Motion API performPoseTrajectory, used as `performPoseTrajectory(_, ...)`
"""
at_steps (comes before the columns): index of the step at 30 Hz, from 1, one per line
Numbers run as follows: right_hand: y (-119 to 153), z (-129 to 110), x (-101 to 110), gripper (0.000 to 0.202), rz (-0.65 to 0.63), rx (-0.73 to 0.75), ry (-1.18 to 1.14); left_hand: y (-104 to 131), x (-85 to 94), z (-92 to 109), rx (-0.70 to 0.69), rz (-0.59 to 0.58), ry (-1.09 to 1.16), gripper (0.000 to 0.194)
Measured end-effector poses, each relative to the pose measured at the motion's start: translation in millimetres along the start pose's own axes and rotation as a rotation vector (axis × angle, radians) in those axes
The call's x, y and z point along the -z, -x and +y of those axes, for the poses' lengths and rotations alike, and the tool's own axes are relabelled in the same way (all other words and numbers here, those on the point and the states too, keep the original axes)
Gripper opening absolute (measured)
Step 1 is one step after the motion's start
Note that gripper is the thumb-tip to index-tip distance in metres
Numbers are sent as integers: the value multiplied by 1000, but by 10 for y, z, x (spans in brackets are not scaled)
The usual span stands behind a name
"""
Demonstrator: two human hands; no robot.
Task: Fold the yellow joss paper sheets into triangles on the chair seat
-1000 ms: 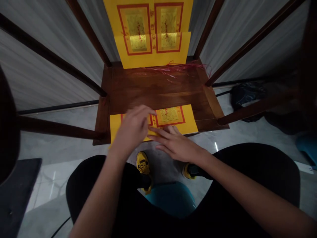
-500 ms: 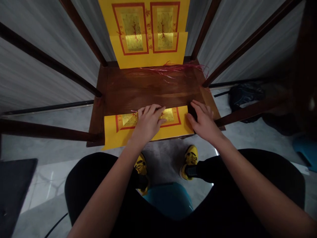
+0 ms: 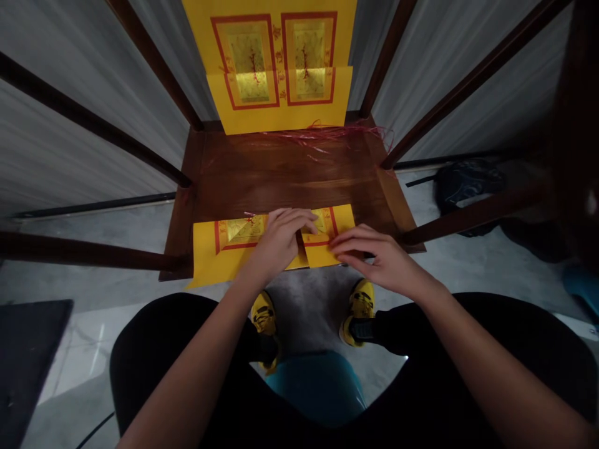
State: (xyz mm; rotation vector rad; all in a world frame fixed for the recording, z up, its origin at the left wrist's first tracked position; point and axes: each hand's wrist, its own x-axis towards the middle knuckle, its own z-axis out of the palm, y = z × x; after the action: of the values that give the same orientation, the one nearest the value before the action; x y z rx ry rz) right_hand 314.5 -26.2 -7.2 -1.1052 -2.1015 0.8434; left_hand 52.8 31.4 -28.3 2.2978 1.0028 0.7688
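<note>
Lying along the near edge of the wooden shelf, the folded yellow paper overhangs it at the left; bare wood spans back to the red strands, between slanted posts. The left hand arches palm-down over the paper, fingers bent. The right hand reaches in at the paper's right end, fingers close together; whether either pinches it, I cannot tell.

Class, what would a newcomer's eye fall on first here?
The tall yellow paper with two red-framed gold panels, at the wooden seat's far edge. Then the left hand and right hand on another yellow sheet at the near edge.
</note>
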Motion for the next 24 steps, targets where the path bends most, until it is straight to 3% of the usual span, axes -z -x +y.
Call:
performPoseTrajectory(7, 31, 152, -126, 33, 4, 14, 74, 68, -54, 34, 18, 2, 23, 41)
performPoseTrajectory(13, -8, 181, -30, 30, -28, -39, 84, 84, 31, 103, 66, -24, 23, 26)
performPoseTrajectory(17, -3, 164, 85, 32, -66, -65, 52, 110, 73, 130, 65, -92, 29, 44)
performPoseTrajectory(20, 3, 107, 34, 61, -91, -79, 136, 123, 75, 130, 92, -88, 52, 54)
performPoseTrajectory(22, -15, 57, -101, 68, -27, -105, 297, 124, 68, 123, 95, -98, 45, 57)
performPoseTrajectory(24, -51, 16, -275, 53, 102, -140, 479, 120, 58, 118, 91, -113, 29, 59)
